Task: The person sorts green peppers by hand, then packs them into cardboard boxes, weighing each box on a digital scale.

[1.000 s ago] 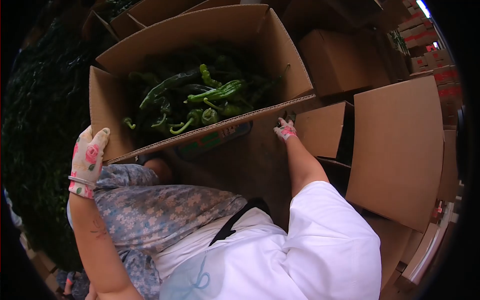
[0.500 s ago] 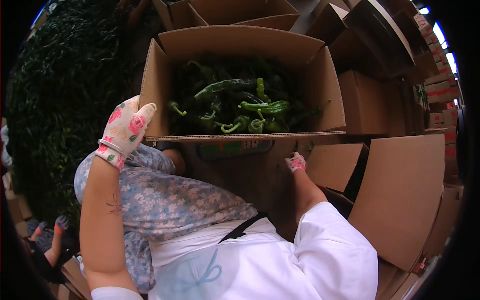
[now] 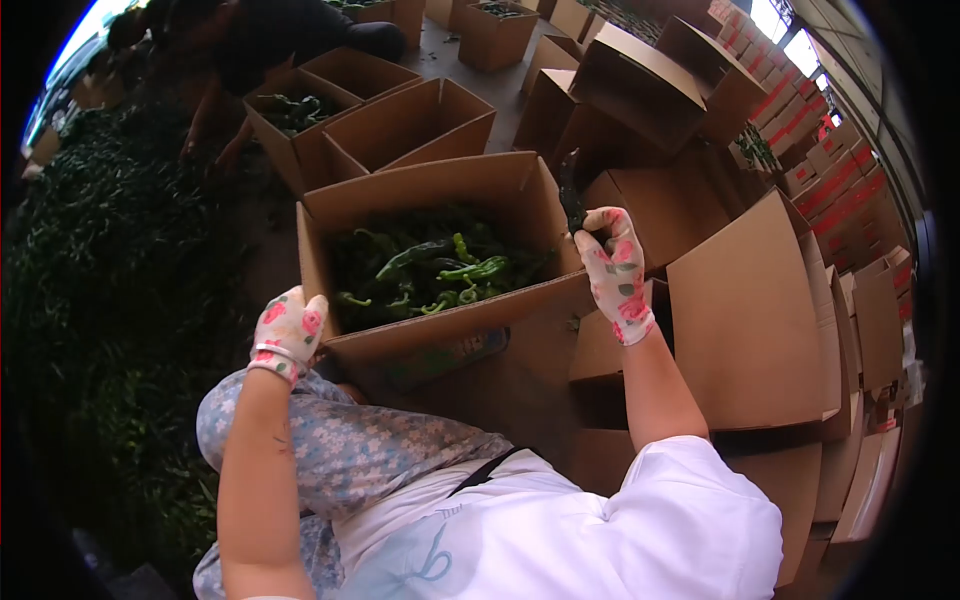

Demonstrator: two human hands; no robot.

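Observation:
An open cardboard box (image 3: 462, 312) partly filled with green peppers (image 3: 468, 268) stands in front of my legs. My left hand (image 3: 290, 330), in a white rose-patterned glove, is closed on the box's near left corner. In the matching glove, my right hand (image 3: 614, 270) is raised just beyond the box's right side. Between its thumb and fingers is a dark green pepper (image 3: 570, 196), pointing upward. The peppers deeper in the box lie in shadow.
A large heap of green peppers (image 3: 110, 290) spreads over the floor at left. Another person (image 3: 290, 35) bends over at the upper left. Open cartons (image 3: 410, 125) stand beyond my box; more cardboard boxes (image 3: 750, 310) crowd the right. Red-marked cartons (image 3: 830, 190) are stacked behind.
My right hand has risen from low near the floor to beside the box's right edge, now with a dark pepper in it. My left hand stays on the corner. The view has shifted.

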